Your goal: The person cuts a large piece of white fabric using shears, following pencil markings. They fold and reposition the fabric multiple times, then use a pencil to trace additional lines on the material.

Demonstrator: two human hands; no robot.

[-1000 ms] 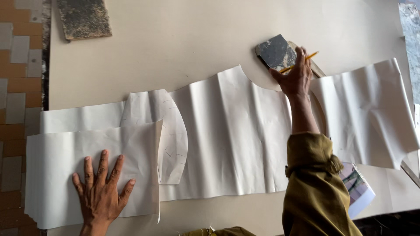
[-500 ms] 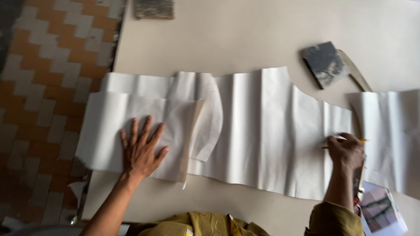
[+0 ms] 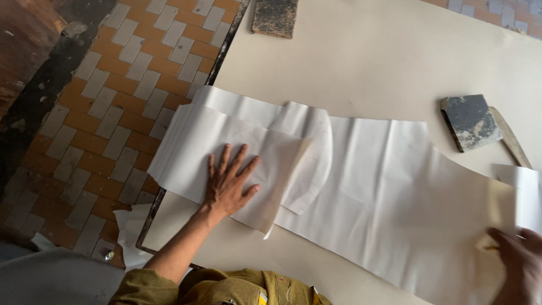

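A long strip of white fabric [image 3: 384, 186] lies across a cream table [image 3: 367, 62], with a cream paper pattern piece [image 3: 271, 164] laid over its left part. My left hand [image 3: 228, 181] presses flat on that pattern piece, fingers spread. My right hand [image 3: 516, 262] is at the lower right edge of the view, blurred, resting on the fabric with its fingers closed around a yellow pencil [image 3: 490, 247] of which only a bit shows.
A dark square weight [image 3: 470, 121] sits on a wooden curved ruler [image 3: 511, 138] at the right. Another dark slab [image 3: 275, 17] lies at the table's far edge. Orange and grey floor tiles [image 3: 118, 96] lie left of the table, with paper scraps [image 3: 130, 231] below.
The view has swung left. My right hand came from the dark weight down to the fabric's near right part with the pencil. My left hand has stayed pressed on the pattern.
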